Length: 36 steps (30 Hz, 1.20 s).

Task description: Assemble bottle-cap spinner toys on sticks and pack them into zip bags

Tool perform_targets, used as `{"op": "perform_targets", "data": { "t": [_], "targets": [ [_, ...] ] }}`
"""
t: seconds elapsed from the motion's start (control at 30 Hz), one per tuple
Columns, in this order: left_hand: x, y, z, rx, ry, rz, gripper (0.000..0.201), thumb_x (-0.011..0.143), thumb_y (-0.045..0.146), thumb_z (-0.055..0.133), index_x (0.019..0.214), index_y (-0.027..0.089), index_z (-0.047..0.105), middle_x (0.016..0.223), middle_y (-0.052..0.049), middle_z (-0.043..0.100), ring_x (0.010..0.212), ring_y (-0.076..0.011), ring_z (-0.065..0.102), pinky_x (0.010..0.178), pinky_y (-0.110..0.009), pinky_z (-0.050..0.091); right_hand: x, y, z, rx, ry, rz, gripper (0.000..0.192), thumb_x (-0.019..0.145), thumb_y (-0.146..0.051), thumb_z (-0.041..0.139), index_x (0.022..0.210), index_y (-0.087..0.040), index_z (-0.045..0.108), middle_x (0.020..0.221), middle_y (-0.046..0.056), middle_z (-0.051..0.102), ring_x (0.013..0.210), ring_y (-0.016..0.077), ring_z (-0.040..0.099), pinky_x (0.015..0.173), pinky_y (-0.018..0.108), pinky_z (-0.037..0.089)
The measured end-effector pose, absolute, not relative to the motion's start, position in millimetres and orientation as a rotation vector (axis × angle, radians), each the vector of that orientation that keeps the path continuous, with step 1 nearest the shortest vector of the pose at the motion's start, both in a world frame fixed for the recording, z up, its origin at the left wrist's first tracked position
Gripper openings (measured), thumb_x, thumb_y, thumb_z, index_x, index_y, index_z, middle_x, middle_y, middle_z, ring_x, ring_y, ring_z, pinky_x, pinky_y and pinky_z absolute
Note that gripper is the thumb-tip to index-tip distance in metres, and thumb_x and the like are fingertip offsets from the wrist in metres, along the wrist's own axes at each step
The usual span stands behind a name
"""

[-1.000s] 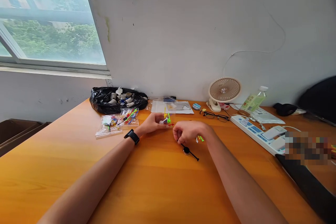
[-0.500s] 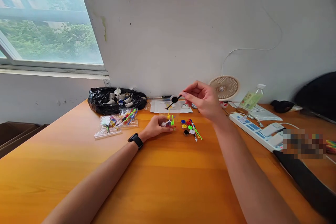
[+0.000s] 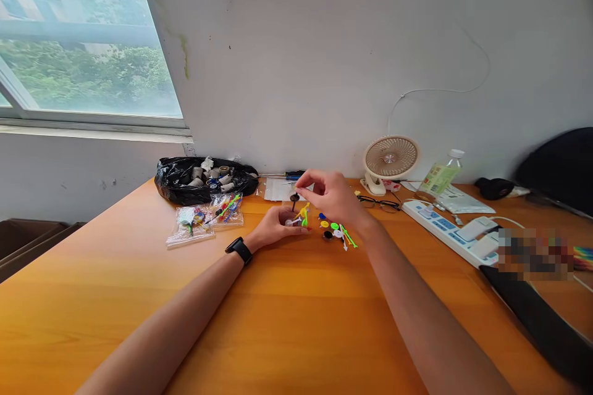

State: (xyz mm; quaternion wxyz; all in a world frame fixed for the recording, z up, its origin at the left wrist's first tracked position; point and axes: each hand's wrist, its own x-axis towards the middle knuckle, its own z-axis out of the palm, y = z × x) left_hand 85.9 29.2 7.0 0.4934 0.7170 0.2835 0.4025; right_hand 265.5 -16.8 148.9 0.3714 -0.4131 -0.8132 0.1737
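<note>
My left hand (image 3: 277, 226) rests on the table, fingers curled round what looks like a small clear plastic bag (image 3: 288, 204). Yellow, green and white plastic pieces (image 3: 304, 215) show at its opening. Above the bag, my right hand (image 3: 332, 196) pinches a black spinner arrow (image 3: 294, 198), a thin stick with a round disc. The arrow points down, its lower tip close to the bag; whether the tip is inside I cannot tell. Just to the right lie several loose coloured discs (image 3: 328, 235) and green and white arrows (image 3: 347, 236).
Two zip bags of coloured pieces (image 3: 191, 236) lie to the left, before a black plastic bag (image 3: 167, 182) of grey rolls. At the back stand a fan (image 3: 390, 157) and a bottle (image 3: 440, 178); glasses (image 3: 386, 205) and a power strip (image 3: 438, 222) lie right.
My right hand has moved down and left with the black spinner arrow, from above the bag to close over it. The arrow now hangs more upright. My left hand stays in place.
</note>
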Motion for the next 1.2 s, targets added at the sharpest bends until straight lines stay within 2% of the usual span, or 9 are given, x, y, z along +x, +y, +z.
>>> {"op": "perform_targets", "data": {
  "t": [0.13, 0.33, 0.53, 0.67, 0.77, 0.83, 0.9, 1.07, 1.2],
  "targets": [
    [89.1, 26.0, 13.2, 1.746, 0.670, 1.008, 0.040, 0.075, 0.047, 0.088, 0.084, 0.013, 0.069, 0.075, 0.001, 0.063, 0.066, -0.0107, 0.053, 0.062, -0.023, 0.040, 270.7, -15.5, 149.4, -1.128, -2.147, 0.380, 0.027, 0.093, -0.033, 0.061, 0.110, -0.020, 0.078, 0.091, 0.003, 0.076, 0.056, 0.0103, 0.047, 0.055, 0.026, 0.037],
    [88.6, 22.5, 36.3, 1.514, 0.561, 1.093, 0.055, 0.072, 0.041, 0.092, 0.114, 0.014, 0.068, 0.101, -0.008, 0.073, 0.096, -0.0229, 0.072, 0.087, -0.033, 0.054, 293.8, -9.8, 163.4, -1.073, -1.847, 0.313, 0.035, 0.095, -0.049, 0.062, 0.105, -0.018, 0.076, 0.090, 0.004, 0.072, 0.050, 0.0090, 0.042, 0.048, 0.026, 0.032],
    [87.0, 22.8, 41.6, 1.474, 0.667, 1.032, 0.063, 0.066, 0.037, 0.096, 0.116, 0.013, 0.066, 0.095, -0.009, 0.076, 0.066, -0.0146, 0.071, 0.062, -0.025, 0.052, 308.9, -2.6, 162.3, -1.140, -1.852, 0.353, 0.040, 0.094, -0.058, 0.063, 0.097, -0.020, 0.075, 0.064, -0.001, 0.058, 0.050, 0.0117, 0.047, 0.047, 0.026, 0.031],
    [86.8, 21.1, 44.2, 1.445, 0.673, 0.989, 0.070, 0.062, 0.032, 0.098, 0.120, 0.013, 0.063, 0.101, -0.011, 0.077, 0.070, -0.0163, 0.073, 0.059, -0.024, 0.052, 309.7, -2.7, 161.2, -1.155, -1.907, 0.406, 0.041, 0.094, -0.058, 0.062, 0.099, -0.020, 0.075, 0.077, 0.002, 0.067, 0.053, 0.0111, 0.050, 0.049, 0.026, 0.036],
    [87.4, 19.7, 45.6, 1.467, 0.684, 0.965, 0.068, 0.065, 0.035, 0.097, 0.121, 0.013, 0.065, 0.106, -0.013, 0.077, 0.069, -0.0156, 0.073, 0.055, -0.021, 0.049, 310.9, -2.8, 158.8, -1.165, -1.991, 0.494, 0.048, 0.088, -0.057, 0.071, 0.122, -0.023, 0.072, 0.102, 0.004, 0.071, 0.057, 0.0098, 0.052, 0.053, 0.026, 0.042],
    [87.9, 19.4, 45.9, 1.507, 0.676, 0.956, 0.069, 0.067, 0.035, 0.096, 0.124, 0.014, 0.064, 0.110, -0.014, 0.076, 0.067, -0.0143, 0.073, 0.053, -0.020, 0.046, 311.7, -0.1, 152.4, -1.167, -2.070, 0.634, 0.073, 0.081, -0.054, 0.080, 0.145, -0.027, 0.058, 0.114, 0.006, 0.070, 0.061, 0.0102, 0.054, 0.054, 0.025, 0.045],
    [88.2, 19.9, 44.7, 1.537, 0.669, 0.918, 0.069, 0.067, 0.036, 0.096, 0.126, 0.015, 0.065, 0.111, -0.013, 0.076, 0.067, -0.0136, 0.072, 0.053, -0.020, 0.046, 311.8, 5.9, 141.8, -1.174, -2.096, 0.745, 0.086, 0.079, -0.048, 0.082, 0.155, -0.025, 0.047, 0.113, 0.007, 0.070, 0.064, 0.0116, 0.057, 0.055, 0.025, 0.047],
    [84.0, 26.7, 42.3, 1.561, 0.659, 0.968, 0.055, 0.075, 0.040, 0.091, 0.120, 0.016, 0.071, 0.113, -0.011, 0.076, 0.090, -0.0192, 0.074, 0.079, -0.028, 0.056, 310.2, 24.3, 118.0, -1.164, -2.125, 0.718, 0.050, 0.083, -0.037, 0.076, 0.129, -0.018, 0.070, 0.092, 0.004, 0.070, 0.063, 0.0126, 0.054, 0.054, 0.025, 0.042],
    [69.9, 31.8, 59.7, 1.581, 0.661, 0.983, 0.053, 0.077, 0.042, 0.089, 0.120, 0.015, 0.072, 0.114, -0.014, 0.077, 0.109, -0.0273, 0.072, 0.098, -0.040, 0.054, 305.9, 24.4, 121.1, -1.084, -2.015, 0.728, 0.037, 0.086, -0.036, 0.071, 0.119, -0.018, 0.073, 0.086, 0.004, 0.070, 0.066, 0.0138, 0.057, 0.058, 0.025, 0.042]
  ]
}}
